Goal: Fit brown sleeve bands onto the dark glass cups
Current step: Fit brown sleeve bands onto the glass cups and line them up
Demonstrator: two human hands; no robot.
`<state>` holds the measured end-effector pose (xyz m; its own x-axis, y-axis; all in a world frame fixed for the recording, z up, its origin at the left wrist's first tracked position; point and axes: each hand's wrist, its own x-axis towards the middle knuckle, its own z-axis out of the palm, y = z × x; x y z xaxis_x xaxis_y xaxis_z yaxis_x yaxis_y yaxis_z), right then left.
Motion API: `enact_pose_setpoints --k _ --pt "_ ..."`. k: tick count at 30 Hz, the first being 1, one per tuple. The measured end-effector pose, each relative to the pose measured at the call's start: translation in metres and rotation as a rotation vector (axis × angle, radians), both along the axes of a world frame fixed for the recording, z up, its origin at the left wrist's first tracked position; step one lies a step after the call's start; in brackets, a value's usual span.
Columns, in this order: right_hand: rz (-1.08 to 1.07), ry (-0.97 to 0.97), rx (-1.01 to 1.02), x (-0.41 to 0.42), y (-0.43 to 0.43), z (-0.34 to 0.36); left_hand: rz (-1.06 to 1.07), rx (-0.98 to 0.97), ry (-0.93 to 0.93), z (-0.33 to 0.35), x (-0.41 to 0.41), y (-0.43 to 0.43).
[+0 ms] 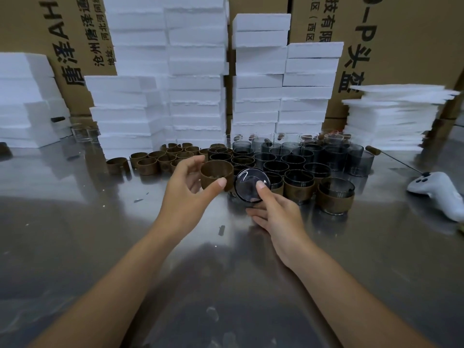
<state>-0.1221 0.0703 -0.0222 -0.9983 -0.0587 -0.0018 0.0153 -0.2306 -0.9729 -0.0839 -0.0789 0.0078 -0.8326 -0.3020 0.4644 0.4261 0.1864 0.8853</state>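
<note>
Before the banded cups, the left hand pinches a brown sleeve band beside the tilted dark glass cup the right hand grips; a skewed push could jam or drop it.

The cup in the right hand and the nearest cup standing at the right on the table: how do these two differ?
The held cup is bare; the standing cup wears a brown band. The held cup is tipped, base toward the camera, gripped by the right hand; the standing cup is upright on the table, untouched. Both are dark glass.
</note>
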Motion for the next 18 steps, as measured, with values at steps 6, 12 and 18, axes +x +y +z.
enact_pose_setpoints --k 6,12,18 --pt "0.006 -0.025 -0.044 0.002 0.002 0.004 -0.054 0.007 0.032 0.006 0.006 0.009" --pt "0.118 -0.026 -0.123 0.009 0.003 0.008 -0.174 -0.031 0.104 0.001 0.009 0.016" --pt "0.236 -0.09 -0.333 0.015 0.003 0.012 -0.25 -0.039 0.118 -0.007 0.008 0.024"
